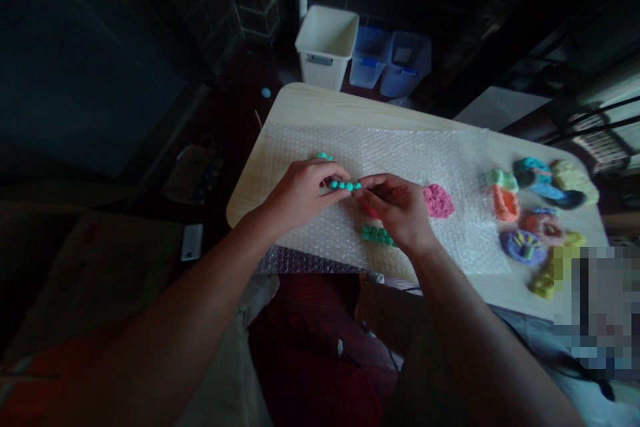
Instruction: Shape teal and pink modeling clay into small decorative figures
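A short row of small turquoise clay balls (345, 185) is held between my two hands above the bubble wrap. My left hand (303, 193) pinches its left part between thumb and fingers. At the other end, the thumb and fingertips of my right hand (397, 203) close on the row. Another turquoise clay piece (323, 156) shows just behind my left hand. Under my right hand lies a green slab of rounded balls (377, 235), partly covered. A red-pink piece (371, 212) peeks out there, mostly hidden. To the right of that hand sits a pink bumpy clay lump (439, 201).
Bubble wrap (415, 147) covers much of the wooden table (305, 99). Several coloured clay models, among them a purple disc (523, 247) and an orange-green piece (506, 202), stand at the right. Behind the table are a white bin (327, 40) and blue clear boxes (407, 63).
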`<move>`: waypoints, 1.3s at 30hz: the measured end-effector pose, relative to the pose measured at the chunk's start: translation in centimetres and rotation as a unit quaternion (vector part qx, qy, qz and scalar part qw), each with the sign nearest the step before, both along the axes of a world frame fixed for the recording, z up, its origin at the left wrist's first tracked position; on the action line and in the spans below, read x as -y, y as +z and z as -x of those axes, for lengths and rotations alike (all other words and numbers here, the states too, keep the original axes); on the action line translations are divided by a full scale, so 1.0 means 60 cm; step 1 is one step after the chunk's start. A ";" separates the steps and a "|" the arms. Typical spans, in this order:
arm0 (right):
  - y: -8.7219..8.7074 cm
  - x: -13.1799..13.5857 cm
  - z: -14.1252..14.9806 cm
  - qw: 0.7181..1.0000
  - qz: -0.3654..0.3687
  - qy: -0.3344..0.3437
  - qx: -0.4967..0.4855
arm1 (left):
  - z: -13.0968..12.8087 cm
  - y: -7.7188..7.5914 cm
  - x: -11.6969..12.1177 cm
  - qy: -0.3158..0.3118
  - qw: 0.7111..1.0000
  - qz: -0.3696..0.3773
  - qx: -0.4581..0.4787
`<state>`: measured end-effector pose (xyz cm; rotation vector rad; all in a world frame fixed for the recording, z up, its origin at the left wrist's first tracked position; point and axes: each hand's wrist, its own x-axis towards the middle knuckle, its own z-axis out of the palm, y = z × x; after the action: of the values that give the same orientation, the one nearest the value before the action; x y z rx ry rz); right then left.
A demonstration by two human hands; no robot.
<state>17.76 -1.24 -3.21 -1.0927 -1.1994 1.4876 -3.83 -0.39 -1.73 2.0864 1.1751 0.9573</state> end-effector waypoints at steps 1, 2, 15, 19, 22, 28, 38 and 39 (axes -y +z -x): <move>0.000 0.000 -0.001 1.000 0.001 -0.004 0.006 | 0.000 0.001 0.000 0.003 1.000 0.000 0.003; -0.001 0.000 -0.001 1.000 0.002 -0.008 0.010 | 0.000 0.001 0.000 0.008 1.000 -0.002 0.003; 0.012 0.004 -0.001 0.999 0.014 -0.008 0.032 | 0.003 -0.001 -0.003 0.010 1.000 -0.007 0.007; 0.014 0.004 -0.002 0.998 0.059 -0.016 0.005 | 0.004 -0.001 -0.003 0.013 1.000 -0.011 0.002; 0.013 0.002 0.000 0.993 0.097 -0.008 -0.068 | 0.004 0.000 -0.004 0.015 1.000 -0.009 -0.004; 0.017 0.001 -0.001 0.987 0.130 0.018 -0.097 | 0.005 0.000 -0.004 0.021 1.000 -0.011 0.005; 0.020 -0.003 -0.008 0.989 0.105 -0.002 -0.099 | 0.006 0.000 -0.004 0.026 1.000 -0.015 0.001; 0.020 -0.003 -0.008 0.989 0.110 0.001 -0.099 | 0.006 0.000 -0.003 0.026 1.000 -0.015 0.000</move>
<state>18.21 -1.07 -1.99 -1.0586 -0.9159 1.7163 -4.16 -0.18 -1.74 2.0875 1.2281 1.0059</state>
